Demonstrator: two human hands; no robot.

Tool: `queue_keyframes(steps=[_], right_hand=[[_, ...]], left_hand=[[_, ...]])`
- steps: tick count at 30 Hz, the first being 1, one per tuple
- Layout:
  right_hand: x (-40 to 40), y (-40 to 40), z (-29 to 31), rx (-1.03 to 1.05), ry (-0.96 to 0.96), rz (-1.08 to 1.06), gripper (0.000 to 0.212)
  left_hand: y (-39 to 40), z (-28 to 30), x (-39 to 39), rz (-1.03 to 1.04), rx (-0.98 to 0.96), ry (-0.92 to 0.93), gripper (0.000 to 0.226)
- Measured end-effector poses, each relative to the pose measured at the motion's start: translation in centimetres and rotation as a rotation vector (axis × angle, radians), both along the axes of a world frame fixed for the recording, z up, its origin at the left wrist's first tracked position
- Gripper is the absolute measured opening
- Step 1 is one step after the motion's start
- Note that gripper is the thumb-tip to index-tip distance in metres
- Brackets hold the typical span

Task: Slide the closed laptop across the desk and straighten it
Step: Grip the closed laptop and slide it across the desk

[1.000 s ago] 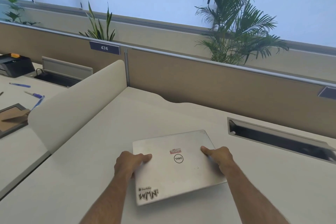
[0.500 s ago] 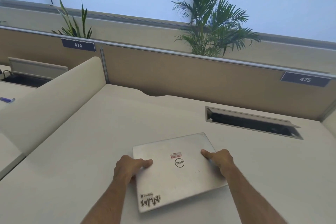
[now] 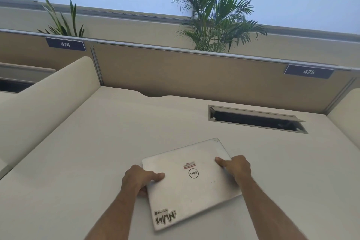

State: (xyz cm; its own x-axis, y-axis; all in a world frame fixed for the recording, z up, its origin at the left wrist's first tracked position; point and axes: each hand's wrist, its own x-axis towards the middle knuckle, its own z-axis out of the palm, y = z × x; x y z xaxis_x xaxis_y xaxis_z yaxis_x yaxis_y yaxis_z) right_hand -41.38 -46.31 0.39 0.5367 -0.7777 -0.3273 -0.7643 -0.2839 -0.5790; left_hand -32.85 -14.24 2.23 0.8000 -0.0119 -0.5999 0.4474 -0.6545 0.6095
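The closed silver laptop lies flat on the pale desk, near its front edge and skewed — its far edge runs at an angle to the tan partition behind the desk. The left hand clamps the laptop's left edge, thumb on the lid and fingers curled under the side. The right hand grips the right edge the same way, thumb pressed on the lid. Stickers occupy the lid's near left corner. An open cable tray sits in the desk surface beyond the laptop, to the right and well apart from it. The partition carries number plates — 474 and 475.
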Motion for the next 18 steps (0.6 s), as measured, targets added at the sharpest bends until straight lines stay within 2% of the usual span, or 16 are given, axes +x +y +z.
queue_keyframes(steps=[18], right_hand=[[-1.3, 0.8, -0.5, -0.157, -0.066, 0.013, 0.069]], left_hand=[[-0.1, 0.2, 0.7, -0.331, 0.214, -0.038, 0.059]])
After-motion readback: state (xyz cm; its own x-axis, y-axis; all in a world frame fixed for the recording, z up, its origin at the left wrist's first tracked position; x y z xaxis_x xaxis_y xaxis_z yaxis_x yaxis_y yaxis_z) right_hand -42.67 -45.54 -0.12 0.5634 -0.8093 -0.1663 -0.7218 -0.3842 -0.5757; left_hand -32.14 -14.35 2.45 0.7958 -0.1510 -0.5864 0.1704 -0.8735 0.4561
